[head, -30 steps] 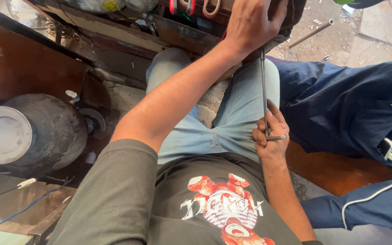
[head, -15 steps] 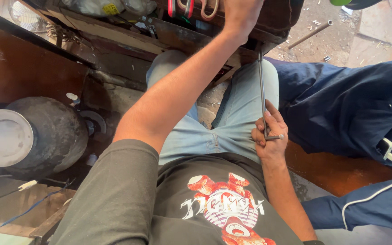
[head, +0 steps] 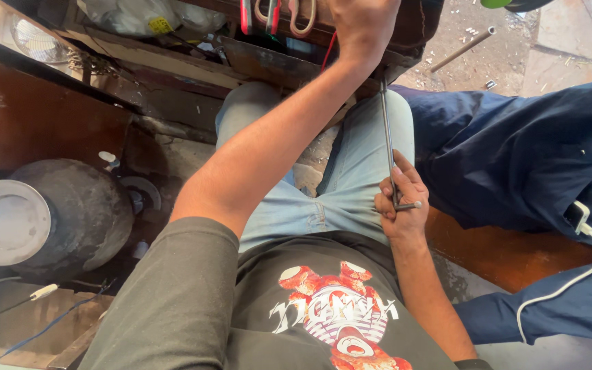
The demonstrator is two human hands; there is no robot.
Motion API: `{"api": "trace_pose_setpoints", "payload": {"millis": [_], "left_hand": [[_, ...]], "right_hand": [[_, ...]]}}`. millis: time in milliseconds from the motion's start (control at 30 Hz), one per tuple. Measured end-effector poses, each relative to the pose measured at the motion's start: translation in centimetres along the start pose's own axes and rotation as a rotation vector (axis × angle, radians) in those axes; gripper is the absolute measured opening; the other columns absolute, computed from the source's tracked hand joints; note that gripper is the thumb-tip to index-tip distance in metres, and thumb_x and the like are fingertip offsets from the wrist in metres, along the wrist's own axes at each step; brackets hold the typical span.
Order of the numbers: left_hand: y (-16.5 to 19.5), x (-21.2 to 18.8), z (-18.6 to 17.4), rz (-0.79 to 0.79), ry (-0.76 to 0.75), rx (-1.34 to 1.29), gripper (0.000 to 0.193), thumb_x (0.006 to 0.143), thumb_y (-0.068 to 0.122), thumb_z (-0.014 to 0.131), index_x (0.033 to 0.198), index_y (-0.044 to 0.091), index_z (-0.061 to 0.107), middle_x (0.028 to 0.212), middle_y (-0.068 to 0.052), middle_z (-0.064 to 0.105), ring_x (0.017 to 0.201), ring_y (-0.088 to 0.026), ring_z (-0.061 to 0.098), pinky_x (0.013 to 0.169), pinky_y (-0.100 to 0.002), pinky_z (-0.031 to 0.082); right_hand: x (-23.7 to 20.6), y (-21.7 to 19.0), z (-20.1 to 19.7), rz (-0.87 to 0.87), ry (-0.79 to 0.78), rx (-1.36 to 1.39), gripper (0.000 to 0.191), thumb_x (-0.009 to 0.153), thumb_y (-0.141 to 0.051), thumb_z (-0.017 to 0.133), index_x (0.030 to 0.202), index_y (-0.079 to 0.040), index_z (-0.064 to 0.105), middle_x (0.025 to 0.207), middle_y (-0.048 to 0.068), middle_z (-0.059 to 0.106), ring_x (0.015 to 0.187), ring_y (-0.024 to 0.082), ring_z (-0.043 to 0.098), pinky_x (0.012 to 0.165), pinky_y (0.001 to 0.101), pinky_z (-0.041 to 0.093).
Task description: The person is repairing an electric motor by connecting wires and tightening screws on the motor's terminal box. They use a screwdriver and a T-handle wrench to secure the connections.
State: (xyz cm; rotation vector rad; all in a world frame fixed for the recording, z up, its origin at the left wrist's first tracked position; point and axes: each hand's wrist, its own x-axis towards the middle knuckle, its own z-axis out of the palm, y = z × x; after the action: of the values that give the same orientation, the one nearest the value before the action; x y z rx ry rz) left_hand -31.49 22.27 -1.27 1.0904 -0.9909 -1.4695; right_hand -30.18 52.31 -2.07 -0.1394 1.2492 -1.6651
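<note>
Head view shows your right hand (head: 400, 209) closed around the bent end of a long metal rod (head: 387, 137), held against your thigh, its far end running up under the dark wooden box (head: 419, 27) by your knee. Your left hand (head: 363, 24) reaches to that box's near edge; whether it grips anything, you cannot tell. Judging by this, the rod is seated and in use, the work unfinished. A dark round pot (head: 70, 212) sits at your left.
</note>
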Motion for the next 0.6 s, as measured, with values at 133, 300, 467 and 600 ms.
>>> {"api": "trace_pose_setpoints", "payload": {"millis": [133, 300, 467, 600], "left_hand": [[-0.4, -0.7, 0.7, 0.013, 0.09, 0.044, 0.014, 0.09, 0.019, 0.073, 0.087, 0.006, 0.07, 0.074, -0.009, 0.07, 0.066, -0.024, 0.068, 0.062, -0.037, 0.052], [-0.5, -0.7, 1.7, 0.017, 0.128, 0.077, 0.013, 0.09, 0.018, 0.073, 0.086, 0.006, 0.07, 0.073, -0.009, 0.069, 0.064, -0.024, 0.068, 0.06, -0.036, 0.051], [-0.7, -0.5, 1.8, 0.056, 0.062, 0.141, 0.013, 0.09, 0.017, 0.073, 0.085, 0.006, 0.07, 0.071, -0.009, 0.068, 0.062, -0.024, 0.067, 0.058, -0.036, 0.051], [-0.3, 0.6, -0.5, 0.245, -0.101, 0.34, 0.012, 0.09, 0.016, 0.073, 0.084, 0.006, 0.07, 0.07, -0.009, 0.068, 0.061, -0.024, 0.066, 0.057, -0.036, 0.05]], "right_hand": [[0.0, 0.1, -0.1, -0.023, -0.02, 0.009, 0.042, 0.103, -0.013, 0.056, 0.141, 0.003, 0.053, 0.068, 0.007, 0.053, 0.036, 0.009, 0.03, 0.035, 0.0241, 0.025], [-0.2, 0.1, -0.2, -0.027, -0.015, 0.01, 0.042, 0.103, -0.013, 0.057, 0.141, 0.004, 0.053, 0.068, 0.008, 0.053, 0.036, 0.009, 0.03, 0.035, 0.024, 0.024], [-0.3, -0.1, 0.0, -0.024, -0.014, 0.018, 0.042, 0.103, -0.012, 0.057, 0.142, 0.004, 0.053, 0.067, 0.007, 0.053, 0.036, 0.009, 0.03, 0.035, 0.0239, 0.024], [-0.3, -0.2, 0.1, -0.018, -0.029, 0.042, 0.043, 0.103, -0.013, 0.056, 0.143, 0.004, 0.053, 0.067, 0.007, 0.052, 0.036, 0.009, 0.03, 0.035, 0.0241, 0.024]]}}
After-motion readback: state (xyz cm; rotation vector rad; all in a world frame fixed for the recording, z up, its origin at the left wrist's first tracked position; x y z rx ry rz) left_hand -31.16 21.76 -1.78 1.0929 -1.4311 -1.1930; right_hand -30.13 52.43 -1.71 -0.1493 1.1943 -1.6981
